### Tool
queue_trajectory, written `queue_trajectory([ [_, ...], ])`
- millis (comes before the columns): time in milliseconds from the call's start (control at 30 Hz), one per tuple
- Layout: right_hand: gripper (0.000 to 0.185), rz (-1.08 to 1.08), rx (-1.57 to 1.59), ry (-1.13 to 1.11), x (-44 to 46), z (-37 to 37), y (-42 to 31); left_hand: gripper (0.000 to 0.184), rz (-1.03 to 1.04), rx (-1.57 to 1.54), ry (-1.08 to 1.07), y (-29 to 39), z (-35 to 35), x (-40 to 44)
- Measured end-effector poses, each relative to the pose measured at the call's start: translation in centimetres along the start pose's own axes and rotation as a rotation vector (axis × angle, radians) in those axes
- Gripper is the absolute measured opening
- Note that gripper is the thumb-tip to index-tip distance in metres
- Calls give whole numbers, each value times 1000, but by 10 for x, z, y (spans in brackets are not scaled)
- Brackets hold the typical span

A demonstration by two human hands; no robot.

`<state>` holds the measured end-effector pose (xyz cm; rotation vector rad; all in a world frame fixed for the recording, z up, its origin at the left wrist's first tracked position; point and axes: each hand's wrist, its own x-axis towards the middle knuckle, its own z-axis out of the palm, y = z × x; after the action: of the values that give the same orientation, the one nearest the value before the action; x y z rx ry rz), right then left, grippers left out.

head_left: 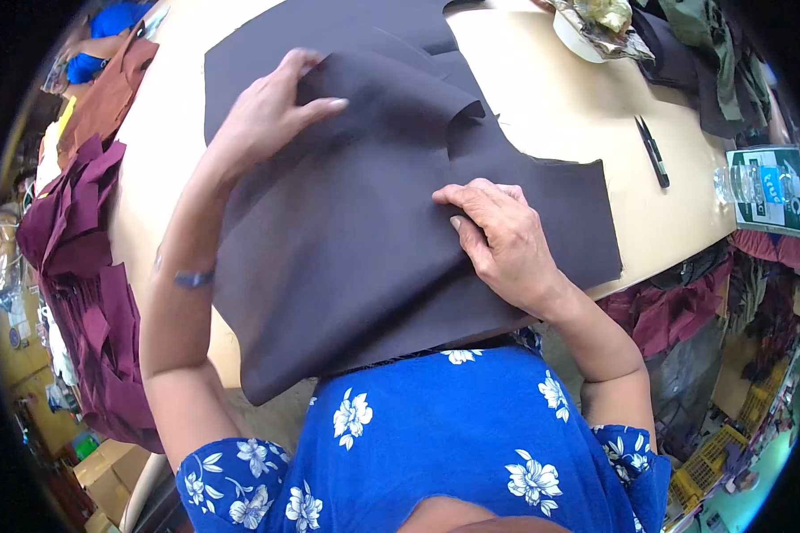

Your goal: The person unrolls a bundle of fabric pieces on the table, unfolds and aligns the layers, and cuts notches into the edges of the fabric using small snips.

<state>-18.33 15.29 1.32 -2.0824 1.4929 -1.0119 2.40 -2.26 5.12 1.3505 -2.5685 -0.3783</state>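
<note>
A large dark brown piece of fabric lies before me, its upper layer lifted and folded, with one corner drooping over the table's near edge. At the upper left, my left hand is at the fabric's raised edge. Its thumb stands apart from the fingers, and the fingertips are blurred by motion. My right hand rests on the middle right of the fabric with bent fingers, index fingertip touching the cloth beside a fold and thumb a little apart from it. More dark fabric extends flat under the lifted layer.
Tweezers or a slim black tool lie on the cream table at right. Beyond are a clear bottle and a bowl. Maroon cloth pieces hang along the left edge. Another person's blue-clothed arm shows at upper left.
</note>
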Motion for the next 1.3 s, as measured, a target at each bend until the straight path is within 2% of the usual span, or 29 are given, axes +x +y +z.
queue_trajectory([
  [100,24,-12,-17,31,-1,1,-1,45,-85,-442,-10,14,17,18],
  [200,26,-62,0,92,-3,2,1,49,387,-375,157,25,4,13],
  [233,27,-84,11,122,-4,3,2,49,399,-375,22,19,-5,14],
  [333,28,-36,49,50,0,1,1,45,311,-81,68,-15,2,19],
  [367,29,-27,34,35,2,1,0,46,266,-172,26,-17,5,18],
  [567,30,10,-33,9,6,3,-2,54,150,-270,-10,-24,16,26],
  [767,28,18,-78,0,8,6,-3,59,181,-148,-81,-21,11,23],
  [900,27,-14,-101,6,8,8,-1,65,284,-193,-18,-14,12,18],
  [1000,27,-21,-110,18,7,9,0,60,262,-185,38,-13,14,20],
  [1100,28,0,-106,-7,7,7,-2,54,135,-146,-11,-21,21,25],
  [1300,28,2,-96,-6,7,6,-2,51,130,-111,-48,-27,22,31],
])
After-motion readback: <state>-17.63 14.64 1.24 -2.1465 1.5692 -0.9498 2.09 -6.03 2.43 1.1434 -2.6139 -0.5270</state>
